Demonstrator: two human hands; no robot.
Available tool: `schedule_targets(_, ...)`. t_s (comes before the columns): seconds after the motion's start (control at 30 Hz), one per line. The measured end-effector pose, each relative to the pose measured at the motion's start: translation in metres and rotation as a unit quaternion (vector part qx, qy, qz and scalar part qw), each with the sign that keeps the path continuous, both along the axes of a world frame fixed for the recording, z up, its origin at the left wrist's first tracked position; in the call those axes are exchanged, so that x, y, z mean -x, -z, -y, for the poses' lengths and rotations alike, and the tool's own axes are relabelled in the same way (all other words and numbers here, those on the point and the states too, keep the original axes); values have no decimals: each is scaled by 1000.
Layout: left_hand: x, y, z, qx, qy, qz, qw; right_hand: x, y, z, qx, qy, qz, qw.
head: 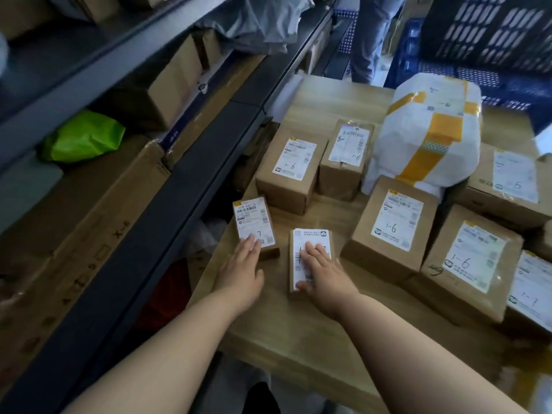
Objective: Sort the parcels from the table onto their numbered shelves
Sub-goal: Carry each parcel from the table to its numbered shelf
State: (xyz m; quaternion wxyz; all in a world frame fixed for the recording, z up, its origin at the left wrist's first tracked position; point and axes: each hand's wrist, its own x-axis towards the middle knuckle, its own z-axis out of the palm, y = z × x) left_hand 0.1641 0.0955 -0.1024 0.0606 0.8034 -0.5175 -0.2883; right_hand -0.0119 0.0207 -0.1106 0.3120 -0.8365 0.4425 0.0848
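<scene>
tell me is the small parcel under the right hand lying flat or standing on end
Lying flat: the small parcel sits on the table with its broad labelled face up, and the right hand rests on top.

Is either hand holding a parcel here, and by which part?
Nothing gripped: left hand rests flat on the left small parcel, right hand on the right small parcel.

1. Holds the left hand (243,265) stretched forward, palm down, fingers straight and together.
2. Lays the right hand (324,273) flat beside it, fingers slightly spread, thumb out, forearm bare.
</scene>
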Motion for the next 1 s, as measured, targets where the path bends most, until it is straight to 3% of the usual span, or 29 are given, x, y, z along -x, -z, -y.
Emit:
schedule_targets(0.13, -15, -2, 35, -31, 81, 97, 991, -13, 1, 2, 6, 23, -18, 1000)
schedule_targets(0.27, -20, 12, 39, -122, 159, 75, 977, -15, 4, 1, 13, 40, -21, 999)
schedule_targets(0.5, -23, 16, -7, -20, 224, 54, 973, -20, 5, -8, 27, 82, -2, 996)
schedule_targets(0.57, -28, 20, -12, 24, 170, -15, 985, -20, 5, -11, 40, 88, -8, 995)
schedule_targets(0.67, -33, 18, -15, 58, 7, -99, 993, -16, 8, -25, 67, 108, 0, 992)
schedule_targets(0.8, -38, 21, -12, -45, -133, -173, 975, -15, 13, -52, 84, 248, 88, 961)
schedule_targets(0.9, -34, 27, -11, -86, -181, -307, 930, -19, 17, -54, -3, 370, 131, 920)
schedule_targets(1.0, -24, 26, -11, -68, -190, -357, 912, -20, 23, -44, -97, 453, 175, 869)
